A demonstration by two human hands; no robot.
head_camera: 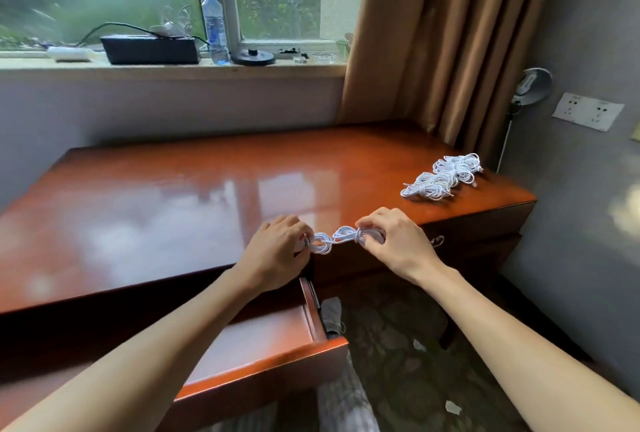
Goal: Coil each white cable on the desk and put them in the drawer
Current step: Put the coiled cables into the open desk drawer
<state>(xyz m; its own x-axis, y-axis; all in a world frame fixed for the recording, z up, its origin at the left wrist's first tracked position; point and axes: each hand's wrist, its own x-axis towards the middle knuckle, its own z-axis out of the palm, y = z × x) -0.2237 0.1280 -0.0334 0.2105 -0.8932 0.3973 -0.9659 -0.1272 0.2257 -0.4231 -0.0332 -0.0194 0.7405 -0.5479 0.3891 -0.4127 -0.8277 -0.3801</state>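
A white cable (337, 239), bunched into loops, stretches between my two hands just above the front edge of the desk (194, 196). My left hand (277, 251) pinches its left end and my right hand (391, 241) grips the looped right end. A pile of bundled white cables (443, 177) lies at the desk's far right corner. Below my left forearm the drawer (311, 352) stands pulled out, its pale bottom showing; my arm hides part of its inside.
On the windowsill stand a black box (150, 49), a water bottle (214, 26) and a round black base (252, 57). A brown curtain (433, 33) hangs at the right. A wall socket (587, 111) and lamp are beside the desk. Patterned carpet lies below.
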